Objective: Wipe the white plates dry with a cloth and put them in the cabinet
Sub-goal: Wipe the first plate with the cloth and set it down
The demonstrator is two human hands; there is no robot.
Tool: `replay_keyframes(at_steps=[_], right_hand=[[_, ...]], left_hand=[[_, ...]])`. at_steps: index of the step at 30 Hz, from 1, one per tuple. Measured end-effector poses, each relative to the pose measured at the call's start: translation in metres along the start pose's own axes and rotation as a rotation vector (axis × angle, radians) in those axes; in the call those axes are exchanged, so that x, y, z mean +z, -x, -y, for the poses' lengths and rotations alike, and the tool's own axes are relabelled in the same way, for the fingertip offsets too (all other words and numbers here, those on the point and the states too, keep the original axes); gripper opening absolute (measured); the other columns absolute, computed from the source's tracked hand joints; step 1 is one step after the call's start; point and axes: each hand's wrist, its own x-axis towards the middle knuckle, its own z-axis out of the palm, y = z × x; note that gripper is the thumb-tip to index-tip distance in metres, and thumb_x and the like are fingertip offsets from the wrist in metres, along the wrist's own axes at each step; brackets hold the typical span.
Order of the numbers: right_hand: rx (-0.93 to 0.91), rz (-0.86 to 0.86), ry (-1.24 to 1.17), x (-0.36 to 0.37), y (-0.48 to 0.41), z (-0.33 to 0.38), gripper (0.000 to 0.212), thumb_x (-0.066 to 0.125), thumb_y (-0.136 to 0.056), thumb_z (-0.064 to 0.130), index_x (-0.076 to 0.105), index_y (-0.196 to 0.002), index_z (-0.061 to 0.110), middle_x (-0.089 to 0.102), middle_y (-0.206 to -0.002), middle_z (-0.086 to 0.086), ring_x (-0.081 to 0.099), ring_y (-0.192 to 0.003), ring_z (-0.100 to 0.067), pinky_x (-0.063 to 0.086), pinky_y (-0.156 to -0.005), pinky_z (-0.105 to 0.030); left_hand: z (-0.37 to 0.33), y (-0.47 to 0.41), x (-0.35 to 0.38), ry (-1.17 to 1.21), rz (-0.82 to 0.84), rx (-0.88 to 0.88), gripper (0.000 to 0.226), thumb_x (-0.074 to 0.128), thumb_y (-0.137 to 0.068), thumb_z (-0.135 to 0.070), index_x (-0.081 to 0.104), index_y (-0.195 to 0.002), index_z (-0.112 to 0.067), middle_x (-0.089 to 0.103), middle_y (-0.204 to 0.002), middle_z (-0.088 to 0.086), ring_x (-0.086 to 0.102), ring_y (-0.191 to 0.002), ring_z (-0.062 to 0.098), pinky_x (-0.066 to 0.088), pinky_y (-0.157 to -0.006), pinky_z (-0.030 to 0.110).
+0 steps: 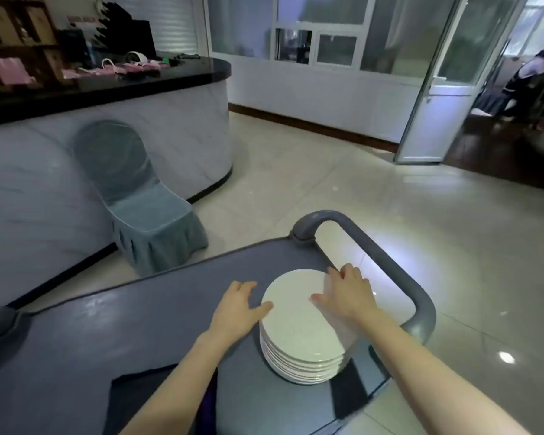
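A stack of several white plates (299, 334) stands on the grey cart top (123, 334), near its right end. My left hand (237, 306) lies on the cart at the stack's left side, its thumb touching the top plate's rim. My right hand (349, 296) rests on the right part of the top plate, fingers spread and reaching over its far edge. A dark cloth (129, 400) lies on the cart under my left forearm.
The cart's grey handle bar (390, 265) curves round just right of the plates. A chair in a teal cover (148, 215) stands by a marble-fronted counter (139, 127) at the left. Tiled floor spreads ahead; an open glass door (437, 89) is at the far right.
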Motion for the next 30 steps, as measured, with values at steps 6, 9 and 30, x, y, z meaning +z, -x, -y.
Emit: replay_keyframes(at_steps=[6, 9, 30], right_hand=[[0.13, 0.047, -0.191, 0.013, 0.013, -0.011, 0.08, 0.058, -0.079, 0.068, 0.032, -0.144, 0.03, 0.037, -0.125, -0.01, 0.037, -0.122, -0.033, 0.039, -0.097, -0.043], [0.154, 0.068, -0.291, 0.01, 0.012, -0.011, 0.08, 0.065, -0.077, 0.065, 0.034, -0.142, 0.031, 0.035, -0.123, -0.011, 0.041, -0.119, -0.036, 0.045, -0.096, -0.043], [-0.071, 0.258, -1.178, 0.018, -0.006, 0.079, 0.026, 0.05, -0.098, 0.015, 0.052, -0.122, 0.024, 0.061, -0.113, 0.003, 0.061, -0.096, -0.008, 0.051, -0.077, -0.026]], left_hand=[[-0.007, 0.01, 0.026, 0.134, 0.009, -0.092, 0.052, 0.074, -0.079, -0.028, 0.056, -0.127, -0.022, 0.054, -0.102, 0.004, 0.054, -0.097, 0.019, 0.04, -0.076, 0.028], [-0.007, 0.012, 0.029, 0.195, -0.028, -0.146, 0.05, 0.074, -0.077, -0.018, 0.057, -0.125, -0.022, 0.061, -0.088, 0.002, 0.058, -0.086, 0.018, 0.042, -0.071, 0.026], [0.035, 0.086, -0.037, 1.042, -0.326, -0.354, 0.034, 0.064, -0.088, -0.002, 0.066, -0.117, -0.02, 0.075, -0.102, 0.009, 0.072, -0.094, 0.024, 0.06, -0.073, 0.032]])
